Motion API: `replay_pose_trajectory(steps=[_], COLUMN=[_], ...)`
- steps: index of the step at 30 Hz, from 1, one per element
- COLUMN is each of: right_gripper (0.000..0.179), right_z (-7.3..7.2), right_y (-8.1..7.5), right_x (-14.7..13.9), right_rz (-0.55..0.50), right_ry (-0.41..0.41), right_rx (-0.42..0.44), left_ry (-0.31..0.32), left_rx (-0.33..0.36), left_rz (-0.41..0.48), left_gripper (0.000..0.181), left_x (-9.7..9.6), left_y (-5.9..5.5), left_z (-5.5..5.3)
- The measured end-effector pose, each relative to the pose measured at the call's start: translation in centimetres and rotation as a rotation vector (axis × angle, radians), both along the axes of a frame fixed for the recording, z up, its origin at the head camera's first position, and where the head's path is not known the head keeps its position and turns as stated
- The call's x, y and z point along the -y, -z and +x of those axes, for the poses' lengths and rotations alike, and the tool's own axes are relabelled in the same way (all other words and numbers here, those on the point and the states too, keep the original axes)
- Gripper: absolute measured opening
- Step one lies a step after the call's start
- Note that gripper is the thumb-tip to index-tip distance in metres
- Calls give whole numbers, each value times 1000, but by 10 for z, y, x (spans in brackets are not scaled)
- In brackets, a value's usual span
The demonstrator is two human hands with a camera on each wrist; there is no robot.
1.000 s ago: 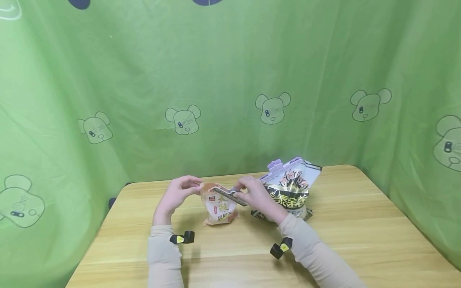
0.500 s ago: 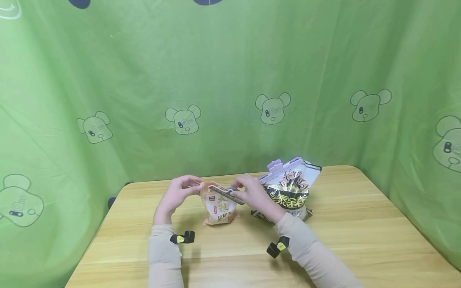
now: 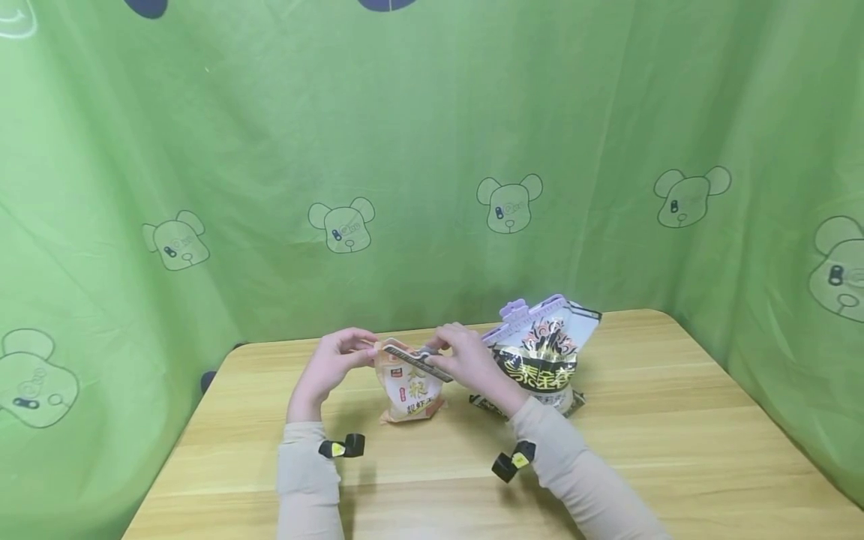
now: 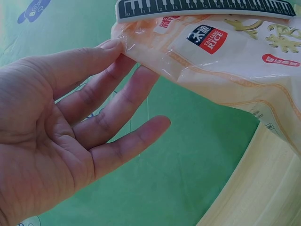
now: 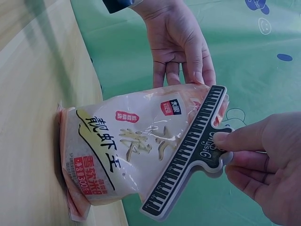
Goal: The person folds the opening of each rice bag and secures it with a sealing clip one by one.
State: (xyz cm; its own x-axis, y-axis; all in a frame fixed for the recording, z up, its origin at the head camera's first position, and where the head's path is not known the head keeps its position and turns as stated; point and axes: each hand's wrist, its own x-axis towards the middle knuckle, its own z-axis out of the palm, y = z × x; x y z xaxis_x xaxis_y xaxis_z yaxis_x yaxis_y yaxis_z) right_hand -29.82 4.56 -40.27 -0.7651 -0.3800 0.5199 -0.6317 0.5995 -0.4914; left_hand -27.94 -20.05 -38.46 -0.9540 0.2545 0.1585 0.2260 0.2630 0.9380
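Observation:
A small orange and white rice bag [image 3: 410, 394] stands on the table, its lettering facing the front. With thumb and fingertips my left hand [image 3: 335, 365] pinches the bag's upper left corner, as the left wrist view shows of the rice bag [image 4: 207, 61]. My right hand [image 3: 470, 362] grips the handle of a black and white bag clip [image 3: 415, 358] printed with piano keys. In the right wrist view the clip [image 5: 188, 146] lies slantwise across the top of the bag, thumb on one side of its handle and fingers on the other.
Just right of my right hand stands a larger black and gold bag [image 3: 540, 367] with a purple clip [image 3: 523, 316] across its top. Both are on the wooden table [image 3: 675, 420]. A green curtain [image 3: 432, 112] hangs behind and at the sides.
My right hand has moved a little left with the piano-key clip, bringing it further over the top of the rice bag. My left hand keeps its pinch on the corner.

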Motion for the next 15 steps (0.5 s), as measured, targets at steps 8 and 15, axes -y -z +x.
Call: replay_pose_trajectory(steps=[8,15], right_gripper=[18,20], right_z=[0,-1], right_y=[-5,-6], right_x=[4,5], right_rz=[23,13], right_ry=[9,30], right_rx=[-2,59], left_ry=[-11,-33], left_rx=[0,24], left_rz=[-14,-11], left_gripper=[29,31], left_x=[0,5], left_y=[-3,10], left_z=[2,-9])
